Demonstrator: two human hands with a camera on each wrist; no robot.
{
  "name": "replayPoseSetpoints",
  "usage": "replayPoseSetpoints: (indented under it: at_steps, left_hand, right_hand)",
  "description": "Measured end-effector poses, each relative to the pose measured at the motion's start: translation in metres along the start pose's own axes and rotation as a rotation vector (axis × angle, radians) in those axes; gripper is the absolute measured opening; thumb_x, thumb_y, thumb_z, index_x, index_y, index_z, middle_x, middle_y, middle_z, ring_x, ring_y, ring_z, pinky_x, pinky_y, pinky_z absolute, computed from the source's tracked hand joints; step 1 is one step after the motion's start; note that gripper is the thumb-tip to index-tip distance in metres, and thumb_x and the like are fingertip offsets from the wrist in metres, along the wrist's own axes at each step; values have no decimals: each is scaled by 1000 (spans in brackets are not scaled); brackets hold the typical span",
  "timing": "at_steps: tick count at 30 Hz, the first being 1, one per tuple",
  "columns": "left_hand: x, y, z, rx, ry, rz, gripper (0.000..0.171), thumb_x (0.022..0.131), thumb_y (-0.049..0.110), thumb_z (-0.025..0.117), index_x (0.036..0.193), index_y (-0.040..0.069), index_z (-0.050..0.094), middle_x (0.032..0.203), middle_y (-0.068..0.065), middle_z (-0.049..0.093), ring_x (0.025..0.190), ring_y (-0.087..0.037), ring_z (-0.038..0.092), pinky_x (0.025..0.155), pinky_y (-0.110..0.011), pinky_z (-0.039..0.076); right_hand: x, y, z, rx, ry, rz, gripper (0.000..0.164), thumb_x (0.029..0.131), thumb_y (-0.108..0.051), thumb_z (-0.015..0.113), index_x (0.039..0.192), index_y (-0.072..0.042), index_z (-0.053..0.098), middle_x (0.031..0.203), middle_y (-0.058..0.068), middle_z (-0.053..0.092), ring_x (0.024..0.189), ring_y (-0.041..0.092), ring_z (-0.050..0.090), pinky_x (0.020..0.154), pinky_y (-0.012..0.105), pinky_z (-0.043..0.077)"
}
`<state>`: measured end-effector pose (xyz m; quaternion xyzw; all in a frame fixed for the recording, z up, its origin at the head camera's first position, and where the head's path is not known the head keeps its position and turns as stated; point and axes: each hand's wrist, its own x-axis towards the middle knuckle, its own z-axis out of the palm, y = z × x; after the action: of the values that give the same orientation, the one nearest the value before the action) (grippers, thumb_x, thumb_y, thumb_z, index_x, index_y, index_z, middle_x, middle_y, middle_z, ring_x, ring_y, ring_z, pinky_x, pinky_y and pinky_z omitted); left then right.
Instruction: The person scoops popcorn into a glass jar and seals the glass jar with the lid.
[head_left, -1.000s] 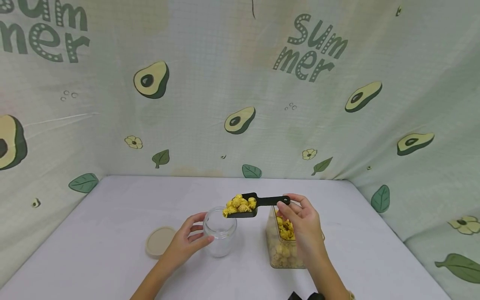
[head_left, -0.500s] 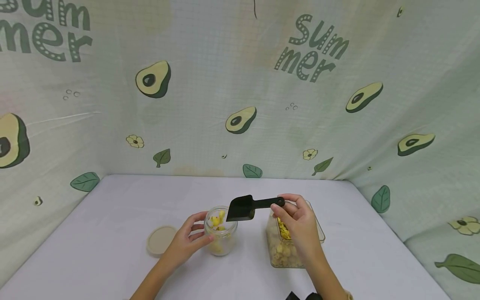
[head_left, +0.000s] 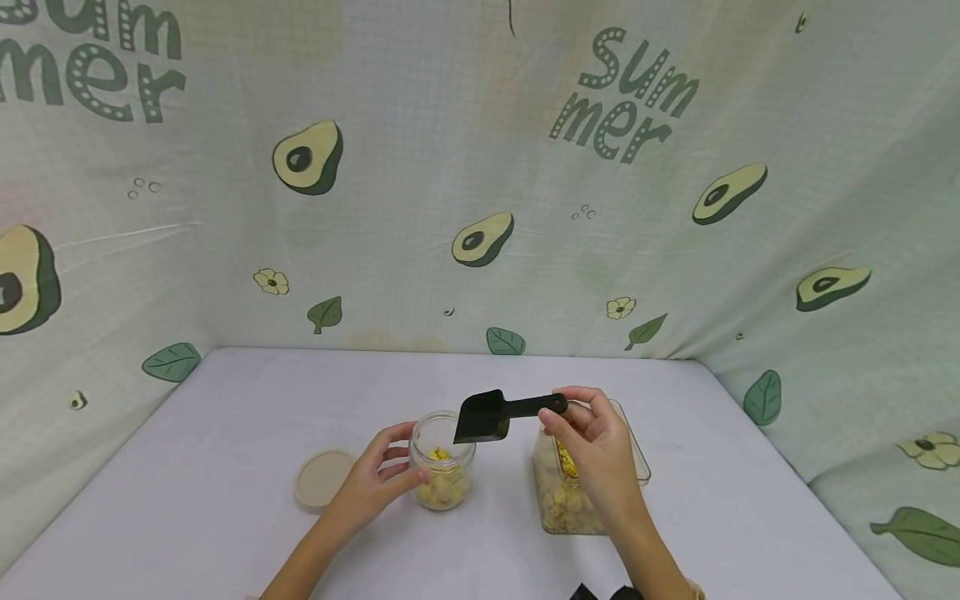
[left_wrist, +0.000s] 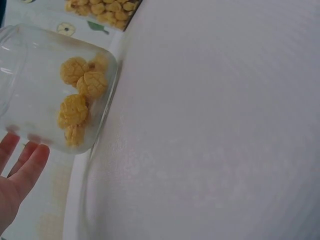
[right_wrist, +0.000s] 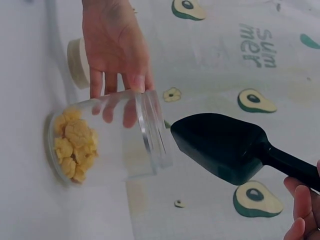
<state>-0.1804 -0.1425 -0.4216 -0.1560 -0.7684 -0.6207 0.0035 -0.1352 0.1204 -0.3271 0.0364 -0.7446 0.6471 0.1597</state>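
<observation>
A clear glass jar (head_left: 464, 455) stands upright on the table with several pieces of yellow popcorn (right_wrist: 76, 142) at its bottom. My left hand (head_left: 378, 477) holds the jar from the left, thumb near the rim and fingers around the far side. Above the jar's right edge is a black scoop (head_left: 482, 417), turned over with its underside showing; no popcorn can be seen on it. My right hand (head_left: 596, 446) pinches the scoop's handle end between thumb and fingers. Beneath that hand, partly hidden by it, stands a clear square container (head_left: 553, 500) of popcorn.
A round beige lid (head_left: 321, 480) lies on the white table (head_left: 247, 450) left of the jar, beside the left wrist. A cloth printed with avocados (head_left: 390, 167) hangs behind and at the sides. Small black objects (head_left: 626, 593) show at the bottom edge.
The scoop was upright and heaped with popcorn; it has turned over above the jar and the popcorn has dropped in. My right hand shifted slightly left. The left hand stays on the jar.
</observation>
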Motion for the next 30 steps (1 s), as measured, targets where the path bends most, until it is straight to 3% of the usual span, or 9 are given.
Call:
replayPoseSetpoints:
  at_steps: [14, 30]
  left_hand:
    - [0, 1, 1, 6, 11, -20, 62, 79, 17, 74, 132, 13, 45, 135, -9, 46, 114, -24, 48, 96, -30, 48]
    - [0, 0, 2, -7, 9, -18, 61, 79, 15, 74, 132, 11, 44, 135, -10, 46, 114, -25, 48, 96, -28, 48]
  right_hand:
    - [1, -2, -7, 57, 11, 24, 35, 87, -14, 65, 115, -3, 49, 93, -10, 69, 81, 12, 62, 78, 17, 53]
    - [5, 0, -25, 143, 133, 15, 29, 88, -9, 63, 114, -5, 51, 79, -8, 67, 72, 10, 58, 67, 20, 49]
